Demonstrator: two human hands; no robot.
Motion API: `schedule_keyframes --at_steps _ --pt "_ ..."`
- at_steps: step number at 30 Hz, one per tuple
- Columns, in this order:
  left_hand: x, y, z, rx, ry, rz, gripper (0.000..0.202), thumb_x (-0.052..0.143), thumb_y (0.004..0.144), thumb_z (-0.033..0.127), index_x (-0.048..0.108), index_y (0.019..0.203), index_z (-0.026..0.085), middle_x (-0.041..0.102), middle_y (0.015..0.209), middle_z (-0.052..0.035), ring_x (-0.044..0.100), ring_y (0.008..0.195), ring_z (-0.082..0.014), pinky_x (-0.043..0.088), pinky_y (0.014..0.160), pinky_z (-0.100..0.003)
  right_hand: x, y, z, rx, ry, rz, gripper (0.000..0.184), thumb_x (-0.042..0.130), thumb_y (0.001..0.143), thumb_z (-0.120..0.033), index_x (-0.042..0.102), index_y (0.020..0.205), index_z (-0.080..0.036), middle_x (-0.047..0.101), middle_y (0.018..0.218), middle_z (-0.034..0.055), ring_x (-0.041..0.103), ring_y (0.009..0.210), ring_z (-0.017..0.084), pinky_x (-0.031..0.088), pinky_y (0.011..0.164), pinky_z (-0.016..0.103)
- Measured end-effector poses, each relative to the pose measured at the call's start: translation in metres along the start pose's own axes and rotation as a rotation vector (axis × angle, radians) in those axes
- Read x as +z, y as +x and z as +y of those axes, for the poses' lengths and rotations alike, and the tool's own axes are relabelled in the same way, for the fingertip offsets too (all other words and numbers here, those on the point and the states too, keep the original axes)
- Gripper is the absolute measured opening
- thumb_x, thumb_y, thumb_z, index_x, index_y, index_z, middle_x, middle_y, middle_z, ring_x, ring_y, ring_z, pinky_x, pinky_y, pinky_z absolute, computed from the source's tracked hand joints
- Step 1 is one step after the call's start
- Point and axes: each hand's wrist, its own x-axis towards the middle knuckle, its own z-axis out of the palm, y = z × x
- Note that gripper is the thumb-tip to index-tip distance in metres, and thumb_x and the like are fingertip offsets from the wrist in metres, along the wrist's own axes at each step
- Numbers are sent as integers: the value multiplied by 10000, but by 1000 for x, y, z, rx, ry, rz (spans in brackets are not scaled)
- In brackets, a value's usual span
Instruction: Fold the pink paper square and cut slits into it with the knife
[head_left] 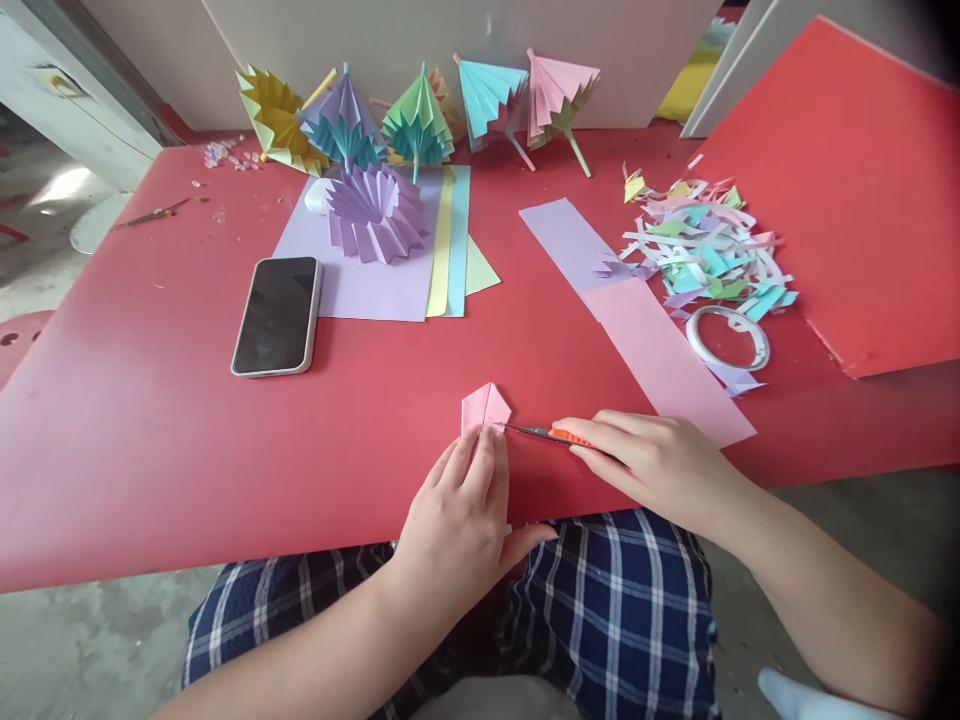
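A small piece of folded pink paper point(487, 405) with a pointed top lies near the table's front edge. My left hand point(461, 500) rests on its lower part, fingers stretched out flat and close together, thumb off to the side. Its lower portion is hidden under those fingers. From the right, my right hand point(652, 455) grips a craft knife point(571, 437) with an orange part on its handle. The knife's thin blade reaches the right side of the pink paper, just beside my left fingertips.
Several folded paper umbrellas point(418, 115) line the back of the red table point(390, 420). A pleated purple paper ring point(375, 212) sits on coloured sheets beside a phone point(276, 316). Rightward lie pink and purple strips point(667, 360), a tape roll point(727, 338) and paper scraps point(709, 240).
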Motion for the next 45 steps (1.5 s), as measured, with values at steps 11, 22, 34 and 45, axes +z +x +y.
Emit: schedule_keyframes --at_steps 11,22,34,45 --pt "1 -1 -1 16 -30 20 754 412 791 595 480 1168 -55 561 1147 -225 514 1097 -310 471 904 -372 3 6 -3 -14 -38 10 332 320 907 -282 605 1064 -220 636 721 30 557 576 97 382 512 200" --pt "0 1 -2 19 -19 45 731 411 799 582 503 1146 -54 590 1099 -209 549 1045 -297 499 867 -368 4 3 -3 -3 -79 9 313 327 914 -282 607 1041 -221 611 671 12 523 527 78 332 483 204" --pt "-1 1 -2 19 -16 50 706 423 800 567 503 1142 -45 591 1091 -211 558 1028 -289 508 847 -362 1 -5 1 21 -48 -5 311 326 913 -286 601 1045 -224 609 678 12 522 531 81 324 484 207" --pt "0 2 -2 11 -28 31 677 405 814 557 498 1150 -23 585 1097 -207 547 1043 -285 496 857 -362 -1 -9 3 32 -34 -53 296 342 910 -274 576 1083 -221 606 707 9 541 561 84 340 498 207"
